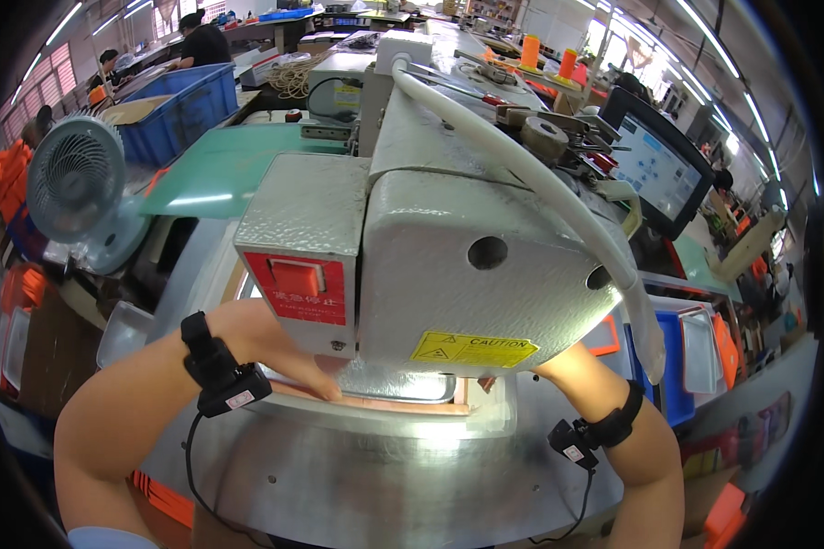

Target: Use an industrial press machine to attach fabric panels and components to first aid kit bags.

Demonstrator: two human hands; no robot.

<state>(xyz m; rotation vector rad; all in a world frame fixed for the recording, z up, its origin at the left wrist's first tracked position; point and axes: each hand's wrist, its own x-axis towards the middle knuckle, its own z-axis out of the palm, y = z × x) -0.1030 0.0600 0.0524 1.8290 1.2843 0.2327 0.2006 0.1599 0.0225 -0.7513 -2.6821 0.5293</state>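
My left hand reaches in from the left beneath the head of a grey industrial sewing machine. Its visible finger is stretched out and rests at the tan-edged rim of a flat frame; the other fingers are partly hidden by the red-switched box. My right hand goes under the machine head from the right. Most of it is hidden, and only a small bit of fingertip shows near the frame's right corner. A shiny clear sheet lies inside the frame, lit brightly from above. Both wrists carry black strapped-on cameras.
A red emergency switch is on the machine's front left. The metal table spreads before me. On the left stand a fan and a blue crate; at right are a screen and a blue tray. People work farther back.
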